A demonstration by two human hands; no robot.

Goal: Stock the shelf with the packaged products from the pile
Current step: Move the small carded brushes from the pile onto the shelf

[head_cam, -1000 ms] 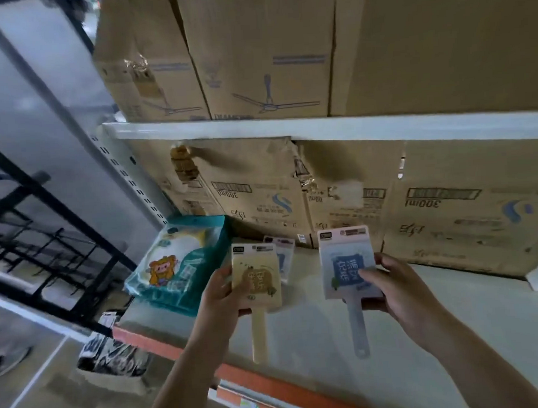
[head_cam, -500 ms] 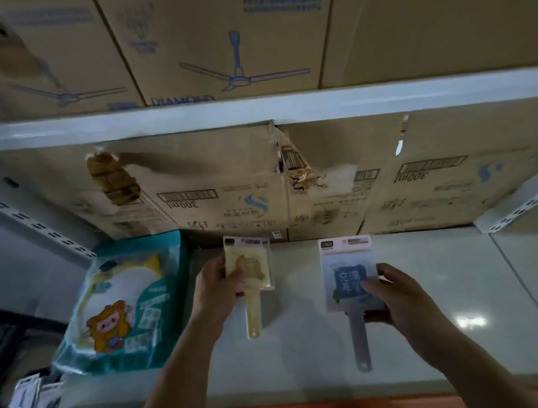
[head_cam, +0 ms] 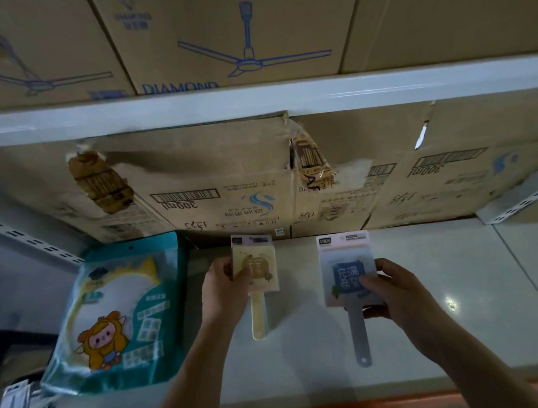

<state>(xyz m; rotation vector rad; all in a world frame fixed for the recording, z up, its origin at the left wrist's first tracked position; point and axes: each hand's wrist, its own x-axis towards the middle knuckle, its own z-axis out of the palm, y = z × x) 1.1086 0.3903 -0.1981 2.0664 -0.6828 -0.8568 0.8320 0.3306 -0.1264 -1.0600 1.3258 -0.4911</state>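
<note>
Gripping yellow packaged brush (head_cam: 256, 271) in left hand (head_cam: 224, 289), right hand (head_cam: 397, 290) clasping blue packaged brush (head_cam: 346, 270), over shelf (head_cam: 439, 335)

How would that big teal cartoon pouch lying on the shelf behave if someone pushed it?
The teal pouch looks like glossy, wrinkled soft plastic, so it would probably flex rather than stay stiff. On the smooth shelf it would likely slide easily. Lying flat, it seems unlikely to tip or roll.

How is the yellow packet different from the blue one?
The yellow packet has a tan label and a cream handle; the blue packet has a blue label and a grey handle. The left hand holds the yellow packet; the right hand holds the blue packet. Both have a card top and a long handle pointing down.
</note>
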